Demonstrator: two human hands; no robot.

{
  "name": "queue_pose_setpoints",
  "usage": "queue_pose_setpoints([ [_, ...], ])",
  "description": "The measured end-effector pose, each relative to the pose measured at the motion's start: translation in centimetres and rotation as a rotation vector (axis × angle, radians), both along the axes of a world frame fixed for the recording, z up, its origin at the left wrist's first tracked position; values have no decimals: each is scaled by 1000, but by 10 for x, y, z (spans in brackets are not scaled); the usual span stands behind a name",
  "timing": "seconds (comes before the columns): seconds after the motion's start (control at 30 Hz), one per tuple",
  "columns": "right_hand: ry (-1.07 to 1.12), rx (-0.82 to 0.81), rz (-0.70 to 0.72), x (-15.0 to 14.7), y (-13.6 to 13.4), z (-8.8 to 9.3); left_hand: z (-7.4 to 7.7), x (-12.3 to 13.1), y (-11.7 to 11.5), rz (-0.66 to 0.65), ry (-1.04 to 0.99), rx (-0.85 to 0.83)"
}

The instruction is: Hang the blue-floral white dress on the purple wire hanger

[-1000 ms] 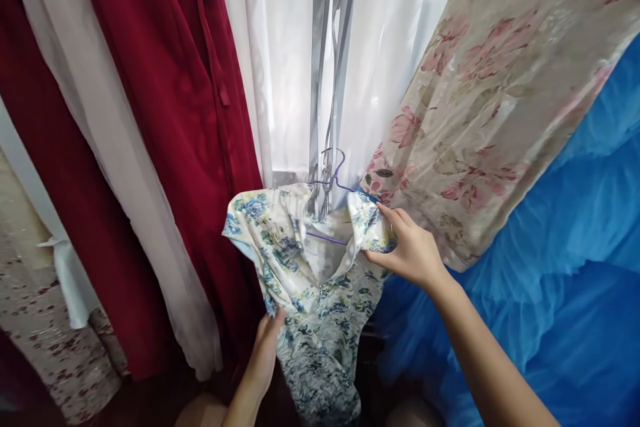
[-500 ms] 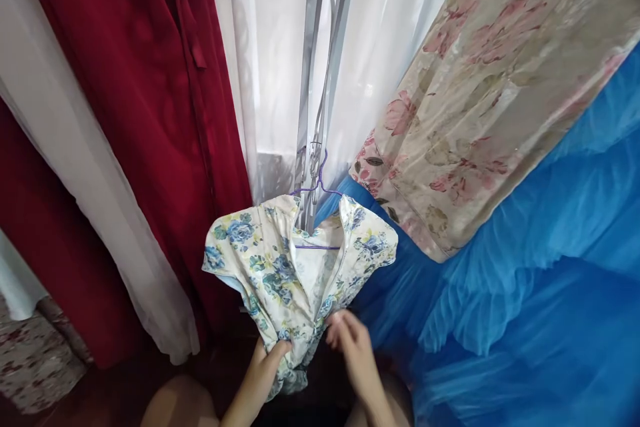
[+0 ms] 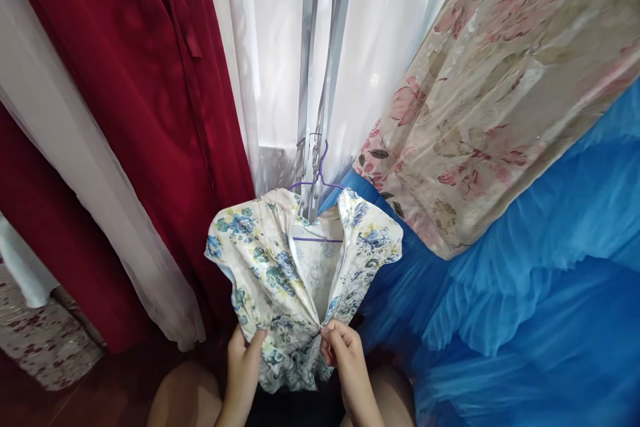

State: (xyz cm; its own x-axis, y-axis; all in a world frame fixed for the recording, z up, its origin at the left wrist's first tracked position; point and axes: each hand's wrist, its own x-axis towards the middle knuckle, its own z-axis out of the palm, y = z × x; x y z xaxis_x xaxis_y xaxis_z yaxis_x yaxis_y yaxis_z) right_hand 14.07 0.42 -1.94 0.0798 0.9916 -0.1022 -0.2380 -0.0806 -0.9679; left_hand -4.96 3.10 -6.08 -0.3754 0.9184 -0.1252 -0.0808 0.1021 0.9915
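Note:
A small cream dress with blue and yellow flowers (image 3: 280,267) hangs on a purple wire hanger (image 3: 320,177) from a grey metal rail (image 3: 310,67). My left hand (image 3: 243,363) grips the dress's left front panel low down, thumb over the cloth. My right hand (image 3: 343,350) pinches the right front edge where the two panels meet at the opening. Both hands are closed on the fabric, close together near the bottom of the view.
Dark red garments (image 3: 135,100) and a white sheer one (image 3: 75,167) hang at the left. White curtain cloth (image 3: 270,47) lies behind the rail. A beige pink-flowered dress (image 3: 490,80) and a blue tulle skirt (image 3: 525,293) fill the right. My knees (image 3: 183,400) show below.
My right hand left the dress's right shoulder and came down to the front opening. My left hand shifted slightly along the left panel. The dress now hangs more squarely.

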Motion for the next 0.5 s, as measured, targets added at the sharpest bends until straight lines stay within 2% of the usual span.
queue_pose_setpoints([
  [0.1, 12, -51, 2, 2, -7, -1, 4, -3, 6, 239, 251, 291],
  [0.13, 3, -47, 10, 3, -8, -1, 7, -1, 6, 260, 336, 370],
  [0.17, -11, -36, 20, 3, -8, 0, 12, 4, 4, 224, 408, 430],
  [0.23, -43, -12, 39, 2, -7, 3, 19, 18, -3, -4, 495, 490],
  [0.3, -52, 2, 58, 1, -6, 5, 23, 37, -10, -280, 508, 471],
  [0.33, -51, 8, 64, 0, -6, 5, 23, 46, -12, -379, 497, 447],
  [0.4, -44, 16, 74, -2, -5, 6, 22, 60, -13, -488, 466, 391],
  [0.5, -36, -21, 110, -5, -4, 7, 20, 69, -8, -552, 417, 324],
])
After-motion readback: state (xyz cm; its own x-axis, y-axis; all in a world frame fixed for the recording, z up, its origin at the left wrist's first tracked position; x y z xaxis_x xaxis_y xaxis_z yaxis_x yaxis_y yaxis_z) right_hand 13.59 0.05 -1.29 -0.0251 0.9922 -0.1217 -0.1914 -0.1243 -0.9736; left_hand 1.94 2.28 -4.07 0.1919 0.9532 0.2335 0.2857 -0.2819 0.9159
